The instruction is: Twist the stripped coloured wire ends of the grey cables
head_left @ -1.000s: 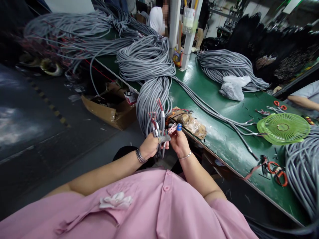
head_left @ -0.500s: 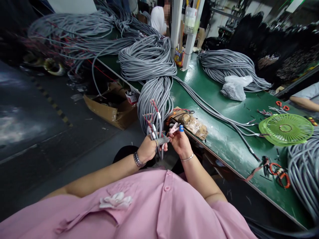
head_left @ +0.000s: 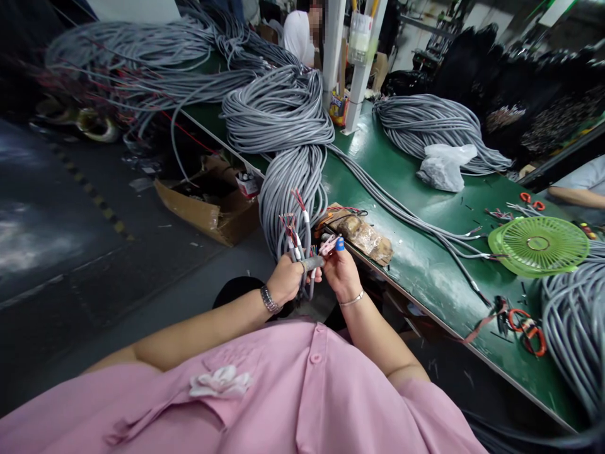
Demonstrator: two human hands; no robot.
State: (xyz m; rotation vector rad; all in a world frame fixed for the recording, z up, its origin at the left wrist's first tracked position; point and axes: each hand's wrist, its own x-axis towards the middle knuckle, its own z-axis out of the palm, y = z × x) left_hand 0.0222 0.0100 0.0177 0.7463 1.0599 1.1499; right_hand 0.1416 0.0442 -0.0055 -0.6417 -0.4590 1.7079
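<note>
My left hand [head_left: 286, 279] is closed around several grey cables [head_left: 309, 239], whose stripped ends fan out above it in thin coloured wires [head_left: 299, 200]. A grey wrap [head_left: 312, 263] covers its thumb, which points toward my other hand. My right hand [head_left: 342, 275] is closed with its fingertips together at the short wires beside that thumb; what they pinch is too small to make out. A blue cover [head_left: 339, 244] sits on one of its fingertips. Next to it shows a pinkish-white piece [head_left: 328, 244], its kind unclear. Behind my hands hangs a large cable coil [head_left: 293, 189].
The green table [head_left: 406, 221] carries more grey coils [head_left: 439, 129], a plastic bag [head_left: 447, 167], a green fan-like grille [head_left: 539, 244], orange-handled scissors [head_left: 527, 328] and a cardboard piece [head_left: 368, 236]. A cardboard box [head_left: 212, 214] stands on the floor. Other people [head_left: 297, 38] are beyond the table.
My left hand has shifted slightly right with the cables, and the wire ends have moved with it. My right hand has moved slightly left. The view has turned a little.
</note>
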